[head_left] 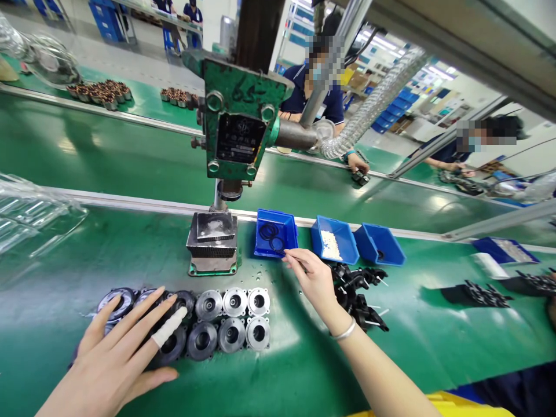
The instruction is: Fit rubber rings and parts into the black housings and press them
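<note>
My left hand point(125, 341) lies spread over the left part of two rows of round metal housings point(202, 340), its fingers apart and one fingertip wrapped in white tape. The hand hides several of the housings beneath it. My right hand point(310, 278) is closed in a pinch at the front edge of a blue bin point(259, 246) that holds thin black rings point(269, 231). Between its fingers is a thin, dark, stick-like tool point(285, 252), mostly hidden, whose tip reaches over the bin and the rings.
A green hand press point(237, 121) stands behind the housings, above its metal base point(212, 243). Right of the ring bin are a blue bin point(343, 229) with small white pieces and another blue bin point(393, 243). Black plastic parts point(360, 284) lie beyond my right wrist. Co-workers sit across the bench.
</note>
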`<state>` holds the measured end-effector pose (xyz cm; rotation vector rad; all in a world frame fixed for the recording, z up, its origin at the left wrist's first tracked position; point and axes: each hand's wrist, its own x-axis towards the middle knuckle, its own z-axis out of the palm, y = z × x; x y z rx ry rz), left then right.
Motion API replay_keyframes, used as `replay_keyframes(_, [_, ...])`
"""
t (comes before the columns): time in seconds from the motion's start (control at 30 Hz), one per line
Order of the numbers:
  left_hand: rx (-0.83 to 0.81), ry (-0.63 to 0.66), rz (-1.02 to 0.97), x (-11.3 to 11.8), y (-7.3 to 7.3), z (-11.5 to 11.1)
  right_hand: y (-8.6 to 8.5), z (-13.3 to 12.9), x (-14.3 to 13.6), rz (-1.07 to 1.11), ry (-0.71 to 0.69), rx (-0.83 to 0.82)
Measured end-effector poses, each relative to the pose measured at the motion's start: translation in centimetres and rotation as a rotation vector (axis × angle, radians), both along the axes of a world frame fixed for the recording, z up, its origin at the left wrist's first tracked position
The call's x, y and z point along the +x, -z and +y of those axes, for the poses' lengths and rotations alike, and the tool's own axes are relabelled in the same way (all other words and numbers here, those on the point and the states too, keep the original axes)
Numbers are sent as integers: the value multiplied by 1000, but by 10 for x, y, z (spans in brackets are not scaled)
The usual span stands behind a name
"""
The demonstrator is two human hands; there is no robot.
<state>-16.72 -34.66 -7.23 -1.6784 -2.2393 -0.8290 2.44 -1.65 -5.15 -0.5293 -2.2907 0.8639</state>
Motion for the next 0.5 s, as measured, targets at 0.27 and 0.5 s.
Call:
replay_keyframes(0.27, [-6,4,-24,7,-10,5,-14,5,0,30,154,-322])
replay_keyframes(0.5, [-65,9,44,8,-23,10,-18,1,0,156,171,-516])
